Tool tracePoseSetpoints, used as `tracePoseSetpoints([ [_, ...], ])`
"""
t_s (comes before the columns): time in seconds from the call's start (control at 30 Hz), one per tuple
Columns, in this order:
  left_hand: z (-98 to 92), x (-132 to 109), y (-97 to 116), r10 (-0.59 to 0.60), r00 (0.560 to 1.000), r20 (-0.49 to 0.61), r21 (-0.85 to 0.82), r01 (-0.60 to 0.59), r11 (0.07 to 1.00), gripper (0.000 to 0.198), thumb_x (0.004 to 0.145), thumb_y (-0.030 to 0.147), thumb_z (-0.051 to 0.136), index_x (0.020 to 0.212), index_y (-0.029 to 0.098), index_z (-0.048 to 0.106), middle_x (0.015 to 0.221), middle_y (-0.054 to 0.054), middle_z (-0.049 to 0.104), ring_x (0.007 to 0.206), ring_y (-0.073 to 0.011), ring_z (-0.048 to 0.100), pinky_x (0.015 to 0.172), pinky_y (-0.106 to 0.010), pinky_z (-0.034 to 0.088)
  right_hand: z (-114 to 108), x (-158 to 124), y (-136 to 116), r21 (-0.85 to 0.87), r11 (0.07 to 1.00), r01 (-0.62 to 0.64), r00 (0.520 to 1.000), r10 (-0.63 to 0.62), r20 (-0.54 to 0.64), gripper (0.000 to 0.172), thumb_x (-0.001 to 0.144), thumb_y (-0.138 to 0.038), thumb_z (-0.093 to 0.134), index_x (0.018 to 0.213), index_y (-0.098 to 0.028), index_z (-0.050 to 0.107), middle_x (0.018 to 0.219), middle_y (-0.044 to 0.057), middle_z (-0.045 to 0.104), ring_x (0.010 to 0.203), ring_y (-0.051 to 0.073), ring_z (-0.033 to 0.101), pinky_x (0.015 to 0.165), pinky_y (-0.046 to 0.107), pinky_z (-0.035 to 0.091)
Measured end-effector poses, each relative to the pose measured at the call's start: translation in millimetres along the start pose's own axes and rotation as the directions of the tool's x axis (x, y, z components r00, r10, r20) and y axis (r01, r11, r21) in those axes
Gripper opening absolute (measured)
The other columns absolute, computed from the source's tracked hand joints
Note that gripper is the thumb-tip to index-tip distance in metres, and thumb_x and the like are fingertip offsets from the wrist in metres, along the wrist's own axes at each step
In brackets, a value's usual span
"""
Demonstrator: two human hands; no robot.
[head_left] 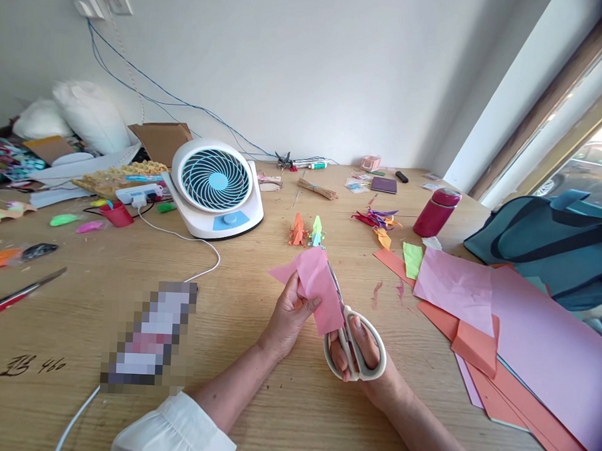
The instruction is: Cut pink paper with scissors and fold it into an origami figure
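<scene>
A folded piece of pink paper (323, 289) is pinched between the thumb and fingers of my left hand (289, 318). My right hand (363, 351) grips a pair of scissors with white handles (375, 358), thumb and fingers through the loops. The scissor blades lie along the right edge of the pink paper, partly hidden by it, so I cannot tell how far apart they are. Just beyond the paper stand an orange folded paper figure (297, 231) and a green one (317, 231).
Pink and orange paper sheets (540, 349) spread over the right side, near a teal bag (534, 242) and a red bottle (436, 213). A white fan (215, 188) stands at back left. A blurred phone (149, 338) with a white cable lies left of my arm; a knife (21, 296) lies farther left.
</scene>
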State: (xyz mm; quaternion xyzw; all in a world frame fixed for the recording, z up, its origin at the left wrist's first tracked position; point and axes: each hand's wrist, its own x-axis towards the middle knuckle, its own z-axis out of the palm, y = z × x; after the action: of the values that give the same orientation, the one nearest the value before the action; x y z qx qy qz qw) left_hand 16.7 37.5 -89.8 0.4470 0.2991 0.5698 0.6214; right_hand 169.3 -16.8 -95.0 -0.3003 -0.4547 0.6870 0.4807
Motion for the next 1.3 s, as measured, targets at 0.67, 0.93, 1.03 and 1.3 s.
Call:
tracePoseSetpoints([
  [0.67, -40.2, 20.7, 15.8, -0.046, 0.955, -0.292, -0.222, -0.021, 0.975, 0.036, 0.073, 0.016, 0.071, 0.107, 0.024, 0.069, 0.109, 0.001, 0.07, 0.104, -0.0144, 0.062, 0.089, -0.023, 0.048, -31.0, -5.0, -39.3, -0.35, 0.912, -0.214, 0.973, 0.23, 0.002, 0.054, 0.09, -0.067, 0.048, 0.09, -0.015, 0.062, 0.056, -0.001, 0.057, 0.045, 0.01, 0.05, 0.045, 0.022, 0.036],
  [0.93, -30.6, 9.9, 14.4, -0.284, 0.956, 0.067, -0.163, 0.292, 0.943, 0.053, 0.071, 0.01, 0.067, 0.123, 0.024, 0.066, 0.13, -0.003, 0.063, 0.106, -0.0176, 0.061, 0.088, -0.023, 0.047, -42.0, 6.0, -33.1, -0.787, 0.609, 0.097, 0.863, -0.445, -0.238, 0.036, 0.083, -0.035, 0.068, 0.116, -0.023, 0.057, 0.101, 0.004, 0.063, 0.074, 0.016, 0.05, 0.07, 0.031, 0.043],
  [1.03, -28.9, 5.4, 10.9, -0.376, 0.917, 0.133, -0.13, 0.392, 0.91, 0.053, 0.074, 0.01, 0.065, 0.124, 0.025, 0.066, 0.145, -0.003, 0.051, 0.109, -0.019, 0.06, 0.088, -0.024, 0.047, -37.5, 4.1, -29.8, -0.885, 0.449, 0.12, 0.825, -0.541, -0.162, 0.035, 0.083, -0.026, 0.066, 0.117, -0.024, 0.057, 0.09, 0.002, 0.061, 0.072, 0.016, 0.046, 0.071, 0.031, 0.042],
  [1.3, -17.1, -2.1, 12.3, -0.469, 0.814, 0.342, -0.088, 0.525, 0.846, 0.054, 0.078, 0.026, 0.072, 0.13, 0.024, 0.062, 0.119, -0.009, 0.064, 0.069, -0.0129, 0.06, 0.06, -0.025, 0.047, -27.8, 5.3, -14.1, -0.884, 0.377, 0.277, 0.76, -0.649, -0.038, 0.014, 0.087, -0.013, 0.059, 0.098, -0.022, 0.059, 0.087, 0.001, 0.062, 0.072, 0.014, 0.05, 0.069, 0.027, 0.04],
])
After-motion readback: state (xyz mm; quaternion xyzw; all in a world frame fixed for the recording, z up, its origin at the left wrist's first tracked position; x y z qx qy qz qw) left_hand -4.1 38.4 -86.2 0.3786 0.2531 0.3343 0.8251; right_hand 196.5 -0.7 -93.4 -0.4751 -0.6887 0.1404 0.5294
